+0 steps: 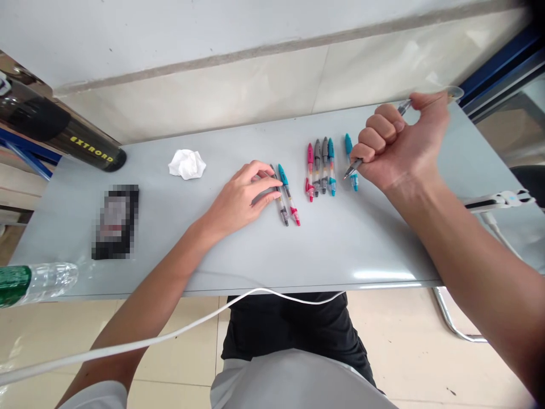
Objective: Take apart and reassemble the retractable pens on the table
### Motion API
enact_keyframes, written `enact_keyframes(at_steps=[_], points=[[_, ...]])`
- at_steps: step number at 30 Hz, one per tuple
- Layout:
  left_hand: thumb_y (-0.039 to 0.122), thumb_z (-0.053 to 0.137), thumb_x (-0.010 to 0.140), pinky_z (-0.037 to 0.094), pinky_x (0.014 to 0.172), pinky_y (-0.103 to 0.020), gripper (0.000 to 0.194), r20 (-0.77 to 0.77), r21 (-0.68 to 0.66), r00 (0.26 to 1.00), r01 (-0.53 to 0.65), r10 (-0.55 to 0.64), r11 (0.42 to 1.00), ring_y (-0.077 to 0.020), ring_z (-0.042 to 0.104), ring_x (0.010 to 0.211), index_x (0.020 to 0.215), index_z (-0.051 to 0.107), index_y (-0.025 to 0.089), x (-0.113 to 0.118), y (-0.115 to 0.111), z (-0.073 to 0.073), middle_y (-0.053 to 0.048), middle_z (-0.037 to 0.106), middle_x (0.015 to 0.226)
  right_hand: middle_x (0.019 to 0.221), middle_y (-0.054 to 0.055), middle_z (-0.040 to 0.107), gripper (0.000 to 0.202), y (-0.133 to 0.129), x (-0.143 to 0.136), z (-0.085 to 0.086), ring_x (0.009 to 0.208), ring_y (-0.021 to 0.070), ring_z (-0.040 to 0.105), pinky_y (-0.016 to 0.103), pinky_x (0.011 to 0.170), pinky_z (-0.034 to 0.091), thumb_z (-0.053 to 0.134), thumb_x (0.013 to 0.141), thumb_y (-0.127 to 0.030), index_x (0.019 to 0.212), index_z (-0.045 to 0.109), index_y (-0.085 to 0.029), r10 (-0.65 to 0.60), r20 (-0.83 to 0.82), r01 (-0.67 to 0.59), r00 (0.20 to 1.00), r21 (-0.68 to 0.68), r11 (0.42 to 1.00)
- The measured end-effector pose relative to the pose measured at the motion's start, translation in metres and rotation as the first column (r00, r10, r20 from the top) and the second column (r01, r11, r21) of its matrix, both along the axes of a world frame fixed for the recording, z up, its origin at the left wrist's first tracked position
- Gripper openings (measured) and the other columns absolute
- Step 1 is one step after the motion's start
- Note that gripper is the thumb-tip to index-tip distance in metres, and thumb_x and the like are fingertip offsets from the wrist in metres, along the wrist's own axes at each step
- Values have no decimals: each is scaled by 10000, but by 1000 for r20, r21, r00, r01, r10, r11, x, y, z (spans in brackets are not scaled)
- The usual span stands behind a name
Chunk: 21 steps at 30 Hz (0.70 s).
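Observation:
My right hand (398, 139) is raised over the right side of the desk, its fingers wrapped around a grey pen (352, 168). The pen's tip points down and left, and its other end shows near my thumb. My left hand (251, 193) rests on the desk with fingers apart, fingertips at a clear pen with a dark end (283, 215). Beside that pen lies a pen with a blue grip and red end (289, 196). To the right, a pink pen (310, 170), two grey pens (325, 165) and a blue pen (331, 167) lie side by side. Another blue pen (348, 145) is partly behind my right hand.
On the grey desk (238, 255) are a crumpled white tissue (187, 164) and a pixelated dark object (116, 222). A dark bottle (80, 139) and a clear bottle with a green label (42, 281) are at left. A white cable (191, 325) crosses in front; a white stand (498, 200) is at right.

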<state>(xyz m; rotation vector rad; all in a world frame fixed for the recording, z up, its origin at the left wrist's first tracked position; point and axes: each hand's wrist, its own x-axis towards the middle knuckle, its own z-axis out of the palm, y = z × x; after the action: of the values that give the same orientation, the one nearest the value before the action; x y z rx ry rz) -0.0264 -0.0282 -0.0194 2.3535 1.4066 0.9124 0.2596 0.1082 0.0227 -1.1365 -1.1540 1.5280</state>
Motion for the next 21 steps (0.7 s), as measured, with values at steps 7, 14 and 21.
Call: enact_keyframes(at_steps=[7,14,21], points=[[400,612,1109,543,1092,-444,224,-15,20,998,-53,53,998,-270,680,1169,1153,766,244,1,-1,1,-122,666,1279,748,-22,68,558,-6,-3,6,694,235,38,402,628,185,450,977,-726,670,273,-295,105,-119,-91,987,112,989],[463,640,1090,533,1005,-429,258,-12,16,986,-167,167,986,-258,674,1043,998,707,231,1,0,-2,-104,678,1170,879,40,422,380,-4,-16,3,865,249,489,395,854,503,470,1094,-537,799,527,-304,137,-264,-112,955,108,988],[321,716,1021,508,913,-393,109,-2,-34,969,-245,245,969,-236,654,930,996,650,238,-7,5,-5,-53,708,1024,935,51,631,193,-11,-25,1,891,259,566,413,811,511,679,966,-532,950,688,-339,192,-130,-174,973,132,976]])
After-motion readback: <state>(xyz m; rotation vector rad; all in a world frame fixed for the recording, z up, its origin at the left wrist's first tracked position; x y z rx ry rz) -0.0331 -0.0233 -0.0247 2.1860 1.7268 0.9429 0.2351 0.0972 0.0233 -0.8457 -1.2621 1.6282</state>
